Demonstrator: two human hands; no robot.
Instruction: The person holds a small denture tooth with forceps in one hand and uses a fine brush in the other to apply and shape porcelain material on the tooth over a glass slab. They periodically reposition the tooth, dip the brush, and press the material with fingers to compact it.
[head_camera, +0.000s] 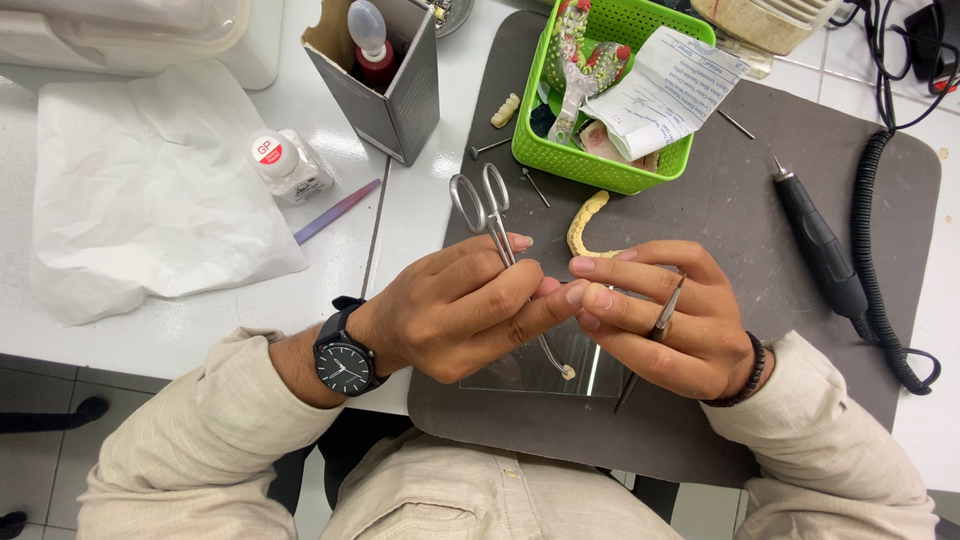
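Both hands met over a dark grey mat near the front edge of the white worktop. The left hand was curled narrow around steel forceps, ring handles pointing away from the body, thin tips reaching down towards a small glass slab that lay on the mat under the hands. A small pale bit sat at the tips; what it was could not be told. The right hand was closed too, fingers bent in, with a slim metal tool threaded between them, its point showing below the palm. Fingertips of the two hands touched each other. A yellowish arch-shaped dental cast rested against the right fingertips, lying on the mat just behind them.

Farther back on the mat stood a green basket holding a metal articulator and a folded paper. A black handpiece with a coiled cord lay to the right, well apart from the hands. Loose pins lay near the basket. On the bare worktop to the left were a grey box with a dropper bottle, a small white-capped jar, a purple stick and a crumpled white tissue. A black watch sat on the left wrist, a bead bracelet on the right
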